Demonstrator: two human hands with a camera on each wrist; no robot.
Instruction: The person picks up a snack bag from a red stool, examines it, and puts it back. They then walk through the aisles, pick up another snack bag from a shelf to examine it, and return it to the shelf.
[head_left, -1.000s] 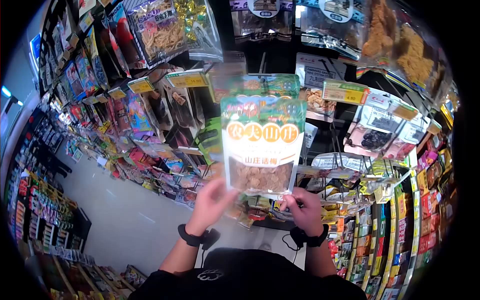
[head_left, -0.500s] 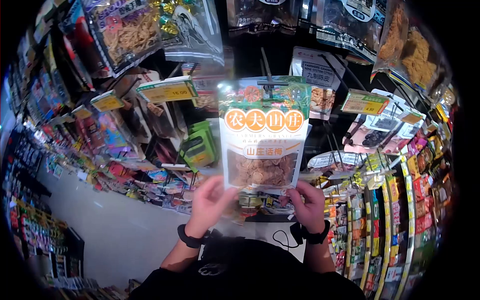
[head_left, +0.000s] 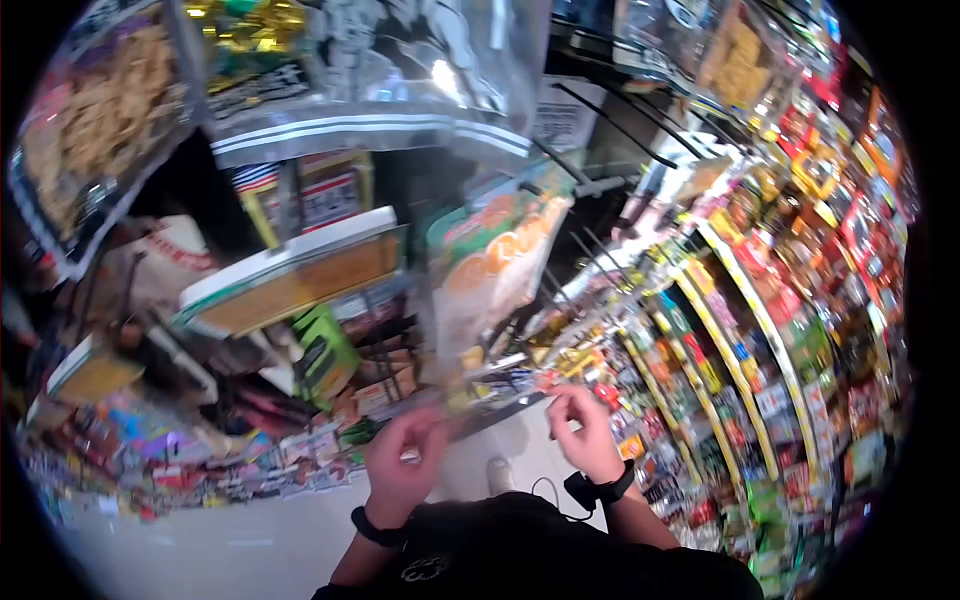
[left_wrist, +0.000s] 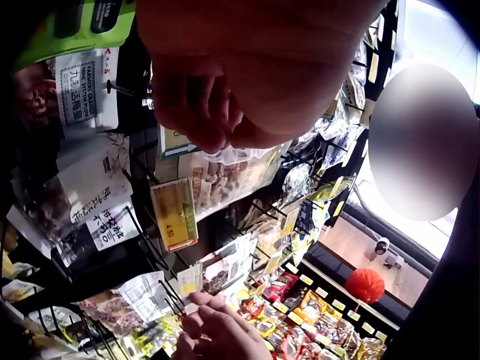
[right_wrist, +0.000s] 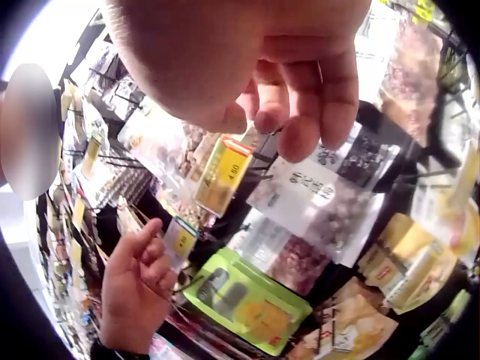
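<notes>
In the head view, a blurred green-and-white bag of dried plums [head_left: 490, 270] hangs tilted on the rack, above and between the two hands. My left hand [head_left: 405, 455] is below the bag's lower left corner, thumb and fingers loosely bent around nothing. To the right, my right hand [head_left: 585, 435] also hangs loosely curled, apart from the bag. The left wrist view has the left hand [left_wrist: 247, 67] at its top, in front of hanging snack bags, with the right hand [left_wrist: 217, 326] below. Bent, separated fingers of the right hand [right_wrist: 292, 97] show in the right wrist view.
Black metal hooks [head_left: 640, 125] stick out of the rack on the right. A large price tag [head_left: 295, 275] juts out at the left. Tiered shelves of colourful packets [head_left: 720, 340] run down the right side. A green packet [head_left: 325, 350] hangs at left, above the pale floor [head_left: 220, 540].
Both hands have come away from the bag's lower corners and sunk. The bag now hangs slanted on the rack. The head view has swung towards the right-hand shelves and closer to the rack.
</notes>
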